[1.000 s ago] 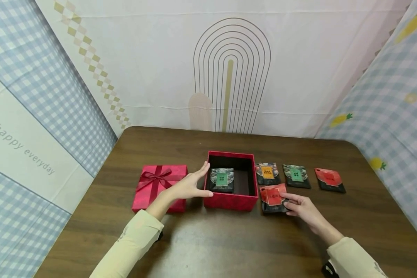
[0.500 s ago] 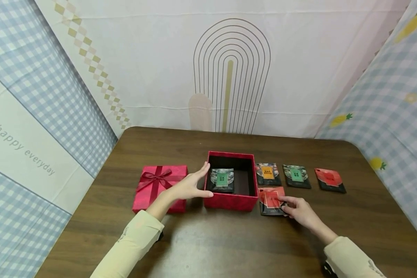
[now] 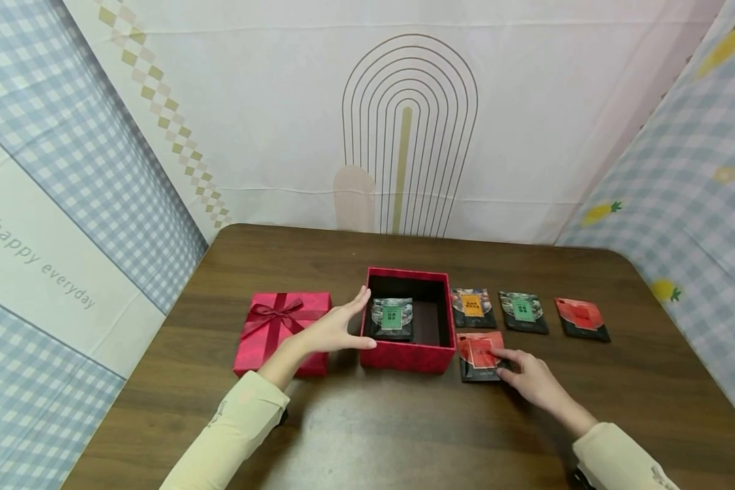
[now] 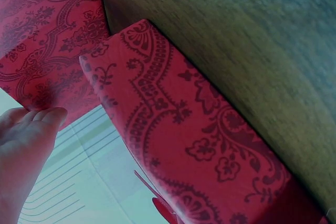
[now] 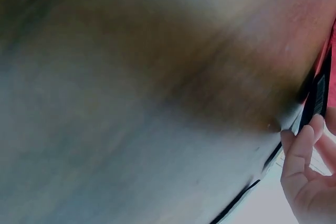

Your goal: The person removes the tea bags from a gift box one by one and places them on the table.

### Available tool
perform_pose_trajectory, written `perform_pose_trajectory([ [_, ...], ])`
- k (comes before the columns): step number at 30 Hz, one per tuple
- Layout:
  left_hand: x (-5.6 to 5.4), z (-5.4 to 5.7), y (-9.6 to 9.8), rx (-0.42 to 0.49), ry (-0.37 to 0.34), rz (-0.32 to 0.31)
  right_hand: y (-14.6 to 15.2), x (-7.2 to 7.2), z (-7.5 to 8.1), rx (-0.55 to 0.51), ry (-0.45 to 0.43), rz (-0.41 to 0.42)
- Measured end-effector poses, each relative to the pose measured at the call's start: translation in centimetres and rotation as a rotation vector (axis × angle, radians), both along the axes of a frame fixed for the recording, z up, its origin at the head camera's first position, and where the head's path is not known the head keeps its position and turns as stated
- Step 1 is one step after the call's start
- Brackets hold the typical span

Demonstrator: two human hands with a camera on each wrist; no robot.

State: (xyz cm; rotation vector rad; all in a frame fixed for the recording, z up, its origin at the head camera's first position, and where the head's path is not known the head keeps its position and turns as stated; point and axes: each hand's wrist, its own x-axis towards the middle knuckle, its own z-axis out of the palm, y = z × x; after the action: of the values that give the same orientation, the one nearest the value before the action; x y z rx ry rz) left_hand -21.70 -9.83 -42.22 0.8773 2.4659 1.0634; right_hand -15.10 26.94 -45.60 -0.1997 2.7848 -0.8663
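Observation:
My left hand (image 3: 333,329) spans the left side of a lidless red box (image 3: 407,356), fingers straight against its left wall and thumb at its front edge. In the left wrist view, my fingertips (image 4: 55,115) touch the box's patterned wall (image 4: 58,51). Inside the box, on its left, leans a green-labelled sachet (image 3: 392,318). My right hand (image 3: 533,381) pinches the right edge of a red and black sachet (image 3: 480,354), thumb and index finger at its side. This sachet lies nearly flat, close to the box's front right corner. In the right wrist view its dark underside (image 5: 316,95) shows by the fingers.
Left of the box sits its red lid (image 3: 260,344) with a ribbon bow (image 3: 275,314). Along the right stand, in a row, an orange-labelled sachet (image 3: 472,307), a green-labelled one (image 3: 523,312) and a red one (image 3: 582,318). All are on a brown wooden table (image 3: 367,435) before a curtain.
The red and black sachet at my right hand has come down from a tilt to nearly flat, and slid slightly toward the front. My left hand and the box have stayed put.

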Motion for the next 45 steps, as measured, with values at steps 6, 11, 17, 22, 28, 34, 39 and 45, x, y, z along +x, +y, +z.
perform_pose_trajectory([
  [6,0.0,0.0,0.0,0.005,-0.004,0.002,-0.3,0.5,-0.2,0.055,0.088,0.054],
  [11,0.0,0.0,0.0,0.001,0.000,0.003,-0.5,0.6,-0.2,0.094,0.054,0.051],
  [17,0.0,0.0,0.0,-0.001,-0.004,0.003,-0.6,0.7,-0.2,0.136,0.021,0.055],
  [22,0.0,0.1,0.0,0.004,-0.008,0.001,-0.7,0.5,0.3,0.153,0.007,0.038],
  [28,0.1,0.0,0.0,0.005,-0.005,0.005,-0.5,-0.1,1.5,0.043,0.137,-0.013],
  [34,0.0,-0.2,0.0,0.011,-0.010,0.004,-0.5,-1.1,2.8,-0.060,0.204,-0.044],
  [39,0.0,-0.2,0.0,0.012,-0.009,0.004,-1.1,-1.8,3.4,-0.128,0.267,-0.049],
  [45,0.0,-0.1,-0.1,0.012,0.000,0.005,-2.6,-2.4,4.0,-0.204,0.326,-0.013],
])
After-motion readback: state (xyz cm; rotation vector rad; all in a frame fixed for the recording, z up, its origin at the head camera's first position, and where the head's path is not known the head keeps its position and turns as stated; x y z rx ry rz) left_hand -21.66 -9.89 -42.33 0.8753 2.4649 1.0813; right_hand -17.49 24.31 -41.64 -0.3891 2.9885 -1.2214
